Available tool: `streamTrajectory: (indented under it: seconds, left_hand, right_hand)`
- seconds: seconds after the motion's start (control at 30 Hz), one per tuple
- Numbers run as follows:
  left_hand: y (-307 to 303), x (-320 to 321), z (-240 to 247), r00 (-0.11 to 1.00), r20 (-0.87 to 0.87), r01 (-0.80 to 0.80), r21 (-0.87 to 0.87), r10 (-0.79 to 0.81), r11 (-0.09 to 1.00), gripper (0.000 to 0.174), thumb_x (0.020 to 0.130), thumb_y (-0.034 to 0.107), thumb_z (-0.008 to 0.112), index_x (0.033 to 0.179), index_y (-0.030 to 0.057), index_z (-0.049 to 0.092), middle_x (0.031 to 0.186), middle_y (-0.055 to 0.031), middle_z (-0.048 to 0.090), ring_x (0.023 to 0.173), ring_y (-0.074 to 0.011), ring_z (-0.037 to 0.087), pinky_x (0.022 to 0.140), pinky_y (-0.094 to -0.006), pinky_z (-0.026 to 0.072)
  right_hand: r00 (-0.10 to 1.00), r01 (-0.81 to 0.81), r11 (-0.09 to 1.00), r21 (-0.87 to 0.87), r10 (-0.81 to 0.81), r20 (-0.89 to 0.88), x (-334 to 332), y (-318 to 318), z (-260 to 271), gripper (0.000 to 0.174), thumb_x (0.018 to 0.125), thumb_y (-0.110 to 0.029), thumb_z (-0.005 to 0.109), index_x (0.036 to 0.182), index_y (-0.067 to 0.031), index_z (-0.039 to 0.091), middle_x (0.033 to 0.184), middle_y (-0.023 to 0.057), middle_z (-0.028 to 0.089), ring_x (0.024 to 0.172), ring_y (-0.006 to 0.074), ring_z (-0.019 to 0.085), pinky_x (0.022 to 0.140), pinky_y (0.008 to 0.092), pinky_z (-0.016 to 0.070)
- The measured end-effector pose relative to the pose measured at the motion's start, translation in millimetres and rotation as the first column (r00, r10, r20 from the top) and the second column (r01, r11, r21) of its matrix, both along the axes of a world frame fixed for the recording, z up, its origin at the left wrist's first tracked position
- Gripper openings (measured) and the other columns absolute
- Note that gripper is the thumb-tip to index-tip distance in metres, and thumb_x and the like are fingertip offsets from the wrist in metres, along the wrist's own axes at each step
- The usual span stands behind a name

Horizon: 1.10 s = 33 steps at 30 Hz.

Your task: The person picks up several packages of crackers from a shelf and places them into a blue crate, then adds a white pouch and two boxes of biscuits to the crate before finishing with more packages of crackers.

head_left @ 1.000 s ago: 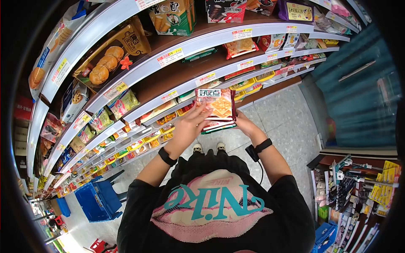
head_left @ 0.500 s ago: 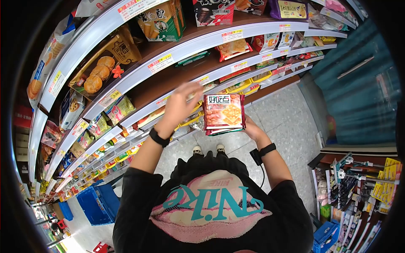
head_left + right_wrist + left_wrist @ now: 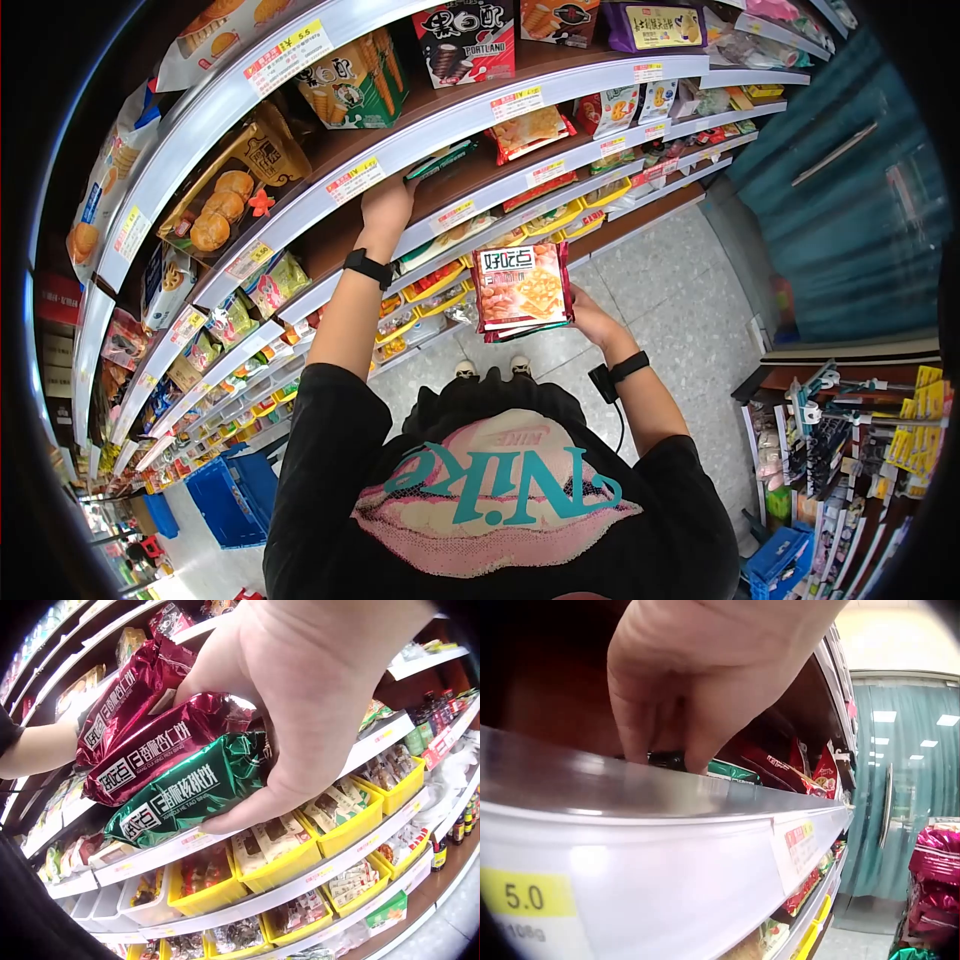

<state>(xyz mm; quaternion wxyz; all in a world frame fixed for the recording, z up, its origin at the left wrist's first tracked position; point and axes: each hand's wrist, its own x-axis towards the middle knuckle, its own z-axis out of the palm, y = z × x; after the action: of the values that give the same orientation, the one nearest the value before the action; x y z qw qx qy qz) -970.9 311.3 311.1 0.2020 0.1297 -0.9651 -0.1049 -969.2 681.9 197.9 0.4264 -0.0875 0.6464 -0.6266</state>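
My right hand [image 3: 300,697] grips a stack of biscuit packets in front of my body. Two maroon packets [image 3: 161,746] lie over a green packet [image 3: 191,787]; in the head view the top maroon packet [image 3: 523,288] shows its printed face. The thumb presses along the green one's side. My left hand [image 3: 388,212] reaches into a brown shelf on the left. There its finger and thumb [image 3: 705,742] pinch the dark end of another green biscuit packet [image 3: 733,772], low behind the shelf's front lip, which hides part of it.
A white shelf edge [image 3: 630,862] with price labels runs close under the left hand. Red biscuit packets [image 3: 528,133] lie farther along that shelf. Yellow bins [image 3: 281,859] of small snacks stand below. A blue crate [image 3: 235,500] sits on the floor behind, left.
My left hand has left the stack and moved up and left into the shelf, to the green packet there. The right hand alone now holds the stack, slightly lower.
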Motion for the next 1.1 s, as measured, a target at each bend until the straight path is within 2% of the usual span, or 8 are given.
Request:
streamTrajectory:
  seconds: [0.13, 0.27, 0.37, 0.4, 0.47, 0.6, 0.97, 1.1]
  left_hand:
    - [5.4, 7.0, 4.3, 0.989, -0.147, 0.001, -0.154, -0.024, 0.988, 0.024, 0.083, 0.022, 0.062, 0.106, 0.0159, 0.067, 0.096, -0.0139, 0.065, 0.083, -0.0322, 0.063, 0.071, -0.0412, 0.0525]
    - [18.4, 26.5, 18.7, 0.990, -0.138, -0.030, -0.047, 0.024, 0.998, 0.024, 0.084, 0.021, 0.062, 0.107, 0.0159, 0.068, 0.097, -0.0160, 0.065, 0.081, -0.0337, 0.063, 0.068, -0.0386, 0.0528]
    - [36.0, 51.3, 35.5, 0.986, -0.156, 0.016, 0.432, 0.057, 0.902, 0.026, 0.086, 0.015, 0.062, 0.111, 0.0120, 0.067, 0.112, -0.0202, 0.061, 0.090, -0.0329, 0.064, 0.073, -0.0296, 0.0523]
    - [43.3, 59.3, 37.1, 0.986, -0.156, 0.014, 0.431, 0.059, 0.902, 0.026, 0.086, 0.015, 0.062, 0.111, 0.0120, 0.067, 0.112, -0.0202, 0.061, 0.090, -0.0329, 0.064, 0.073, -0.0296, 0.0523]
    - [56.3, 75.5, 37.8, 0.895, -0.417, 0.317, 0.339, -0.161, 0.886, 0.027, 0.085, 0.006, 0.061, 0.112, 0.0092, 0.066, 0.117, -0.0176, 0.061, 0.101, -0.0277, 0.064, 0.082, -0.0287, 0.0507]
    - [83.8, 115.8, 42.1, 0.911, -0.328, 0.370, 0.377, -0.252, 0.849, 0.030, 0.082, 0.002, 0.064, 0.111, 0.0086, 0.067, 0.119, -0.0129, 0.061, 0.104, -0.0236, 0.063, 0.085, -0.0292, 0.0507]
    - [78.0, 172.0, 6.3, 0.803, -0.322, 0.576, 0.203, -0.501, 0.792, 0.025, 0.074, 0.008, 0.073, 0.099, 0.0099, 0.070, 0.114, -0.0063, 0.064, 0.088, -0.0204, 0.067, 0.071, -0.0292, 0.0549]
    - [63.9, 192.8, 15.6, 0.756, -0.336, 0.652, 0.324, -0.561, 0.685, 0.026, 0.072, 0.007, 0.076, 0.097, 0.0067, 0.068, 0.113, -0.0112, 0.059, 0.096, -0.0254, 0.063, 0.077, -0.0307, 0.0546]
  right_hand:
    - [1.000, -0.012, 1.000, -0.018, 0.012, -0.006, -2.0, -1.4, 0.8, 0.076, 0.080, -0.039, 0.069, 0.136, 0.0009, 0.035, 0.115, 0.0108, 0.058, 0.099, 0.0152, 0.058, 0.080, 0.0296, 0.0491]
    - [1.000, -0.011, 1.000, 0.003, 0.011, -0.001, -6.4, -3.0, -4.5, 0.078, 0.081, -0.042, 0.067, 0.137, 0.0002, 0.033, 0.116, 0.0111, 0.057, 0.100, 0.0159, 0.058, 0.081, 0.0303, 0.0493]
    - [0.999, -0.045, 0.999, -0.008, 0.045, -0.003, -9.7, -6.0, -7.6, 0.078, 0.081, -0.043, 0.066, 0.138, -0.0001, 0.032, 0.117, 0.0114, 0.057, 0.101, 0.0163, 0.058, 0.082, 0.0308, 0.0494]
    - [0.999, -0.052, 0.999, -0.015, 0.052, -0.003, -10.1, -8.1, -6.8, 0.078, 0.082, -0.043, 0.065, 0.138, -0.0003, 0.031, 0.117, 0.0113, 0.057, 0.101, 0.0163, 0.058, 0.082, 0.0309, 0.0494]
    - [0.999, -0.041, 0.999, -0.015, 0.041, 0.000, -7.8, -12.2, -0.1, 0.078, 0.082, -0.042, 0.065, 0.138, -0.0005, 0.031, 0.117, 0.0113, 0.057, 0.102, 0.0163, 0.058, 0.082, 0.0310, 0.0494]
    - [0.998, -0.041, 0.999, 0.018, 0.040, 0.057, -4.4, -20.6, 4.6, 0.074, 0.081, -0.029, 0.068, 0.138, 0.0017, 0.032, 0.122, 0.0110, 0.054, 0.108, 0.0153, 0.055, 0.084, 0.0291, 0.0492]
    - [0.997, 0.025, 0.999, -0.026, -0.023, 0.075, 49.1, -51.8, 9.6, 0.070, 0.085, -0.032, 0.064, 0.139, -0.0011, 0.031, 0.126, 0.0093, 0.053, 0.109, 0.0142, 0.055, 0.087, 0.0294, 0.0487]
    - [0.989, 0.123, 0.985, -0.121, -0.111, 0.098, 83.8, -56.5, 9.6, 0.075, 0.079, -0.025, 0.071, 0.137, 0.0020, 0.033, 0.127, 0.0090, 0.052, 0.110, 0.0164, 0.055, 0.090, 0.0306, 0.0466]
